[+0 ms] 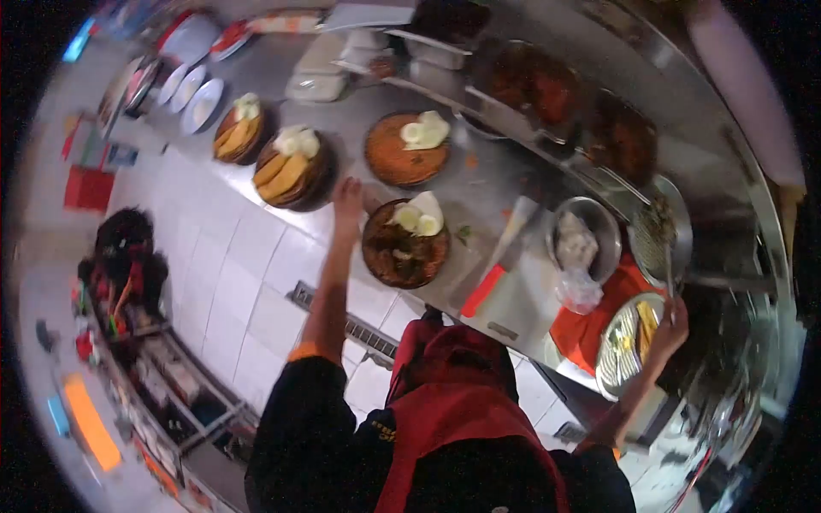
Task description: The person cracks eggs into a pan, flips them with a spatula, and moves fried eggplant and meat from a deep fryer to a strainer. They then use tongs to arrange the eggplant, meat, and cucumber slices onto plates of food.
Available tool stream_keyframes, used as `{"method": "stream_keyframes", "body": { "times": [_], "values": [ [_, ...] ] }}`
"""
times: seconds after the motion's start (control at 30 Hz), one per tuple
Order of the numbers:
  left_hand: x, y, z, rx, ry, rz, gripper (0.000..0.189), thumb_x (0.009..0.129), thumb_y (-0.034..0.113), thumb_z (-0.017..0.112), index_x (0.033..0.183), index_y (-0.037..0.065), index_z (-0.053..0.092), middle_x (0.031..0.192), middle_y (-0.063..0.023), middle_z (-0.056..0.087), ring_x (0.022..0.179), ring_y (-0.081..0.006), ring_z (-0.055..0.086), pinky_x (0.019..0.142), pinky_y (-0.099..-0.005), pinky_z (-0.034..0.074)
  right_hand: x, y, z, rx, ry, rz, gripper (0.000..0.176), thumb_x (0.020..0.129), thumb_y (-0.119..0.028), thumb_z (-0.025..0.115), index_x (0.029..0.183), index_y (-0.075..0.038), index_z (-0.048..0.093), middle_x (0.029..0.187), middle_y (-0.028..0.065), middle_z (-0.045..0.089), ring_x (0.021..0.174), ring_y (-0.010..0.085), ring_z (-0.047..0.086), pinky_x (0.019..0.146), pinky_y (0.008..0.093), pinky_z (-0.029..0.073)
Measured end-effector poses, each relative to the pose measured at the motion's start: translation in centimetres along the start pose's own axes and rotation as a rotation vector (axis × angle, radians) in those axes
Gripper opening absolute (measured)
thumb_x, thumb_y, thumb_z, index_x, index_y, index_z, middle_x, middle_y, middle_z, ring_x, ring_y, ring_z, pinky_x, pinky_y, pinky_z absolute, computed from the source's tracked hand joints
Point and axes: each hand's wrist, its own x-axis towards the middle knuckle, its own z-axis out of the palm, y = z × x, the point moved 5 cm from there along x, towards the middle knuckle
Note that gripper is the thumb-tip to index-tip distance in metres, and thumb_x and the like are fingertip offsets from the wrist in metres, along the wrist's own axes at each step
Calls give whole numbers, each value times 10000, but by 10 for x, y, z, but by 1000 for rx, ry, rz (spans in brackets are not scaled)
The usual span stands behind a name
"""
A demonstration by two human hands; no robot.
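Observation:
My left hand rests at the counter edge with its fingers stretched out and nothing in it. It lies between a brown bowl with yellow slices and egg and a nearer bowl of dark stew with egg halves. Behind them stands a bowl of orange-brown food with egg. At the right, my right hand appears closed at the lower end of a long-handled metal utensil, whose head lies in a round metal pan. A silver tray with yellow slices sits just under this hand.
A red-handled spatula lies near the front edge. A steel bowl holds a plastic bag. Food containers line the raised back shelf. White bowls and another filled bowl stand left. Another person is at the far left.

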Motion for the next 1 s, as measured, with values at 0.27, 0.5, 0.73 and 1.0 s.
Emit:
{"method": "stream_keyframes", "body": {
  "times": [0.27,0.5,0.73,1.0],
  "values": [
    [57,4,65,-370,-73,-257,467,904,418,501,1273,135,456,1269,-63,510,1077,-206,528,796,-332,482,6,13,-4,-184,200,-66,187,822,-106,638,969,6,614,835,163,657,812,262,654,707,316,489],
    [8,50,86,-344,22,-147,554,914,401,503,1306,23,405,1325,-96,447,1192,-261,448,937,-416,430,95,63,46,-32,223,3,282,781,-172,674,1002,-5,622,903,235,636,835,389,618,713,430,485],
    [-139,154,127,-403,-66,-260,538,964,381,399,1316,-26,365,1312,-138,446,1203,-253,431,974,-426,402,133,82,79,-319,-15,-49,265,786,-135,637,1013,1,624,849,249,622,821,423,594,690,456,483],
    [-237,179,282,-502,-223,-432,412,958,309,453,1248,17,466,1276,-91,480,1162,-184,466,980,-352,402,124,85,23,37,76,-205,213,807,-111,654,978,14,639,827,190,659,759,282,669,656,327,504]
  ]
}}
